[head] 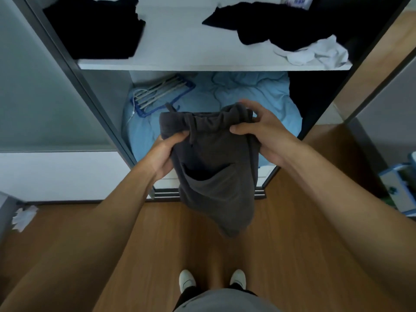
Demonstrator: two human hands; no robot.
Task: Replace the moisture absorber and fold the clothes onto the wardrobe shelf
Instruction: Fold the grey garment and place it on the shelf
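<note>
A pair of dark grey shorts hangs in front of the open wardrobe, waistband up and a back pocket facing me. My left hand grips the waistband's left side, thumb on top. At the right side, my right hand pinches the waistband. The white wardrobe shelf lies above and beyond the shorts. A folded black garment sits on its left. A crumpled black garment and a white cloth lie on its right. A white packet shows at the shelf's back right.
Below the shelf a light blue quilt fills the wardrobe floor, with a blue plastic hanger rack on it. A sliding door stands at left. Wooden floor lies underfoot. A crumpled paper lies at left; a blue-white box at right.
</note>
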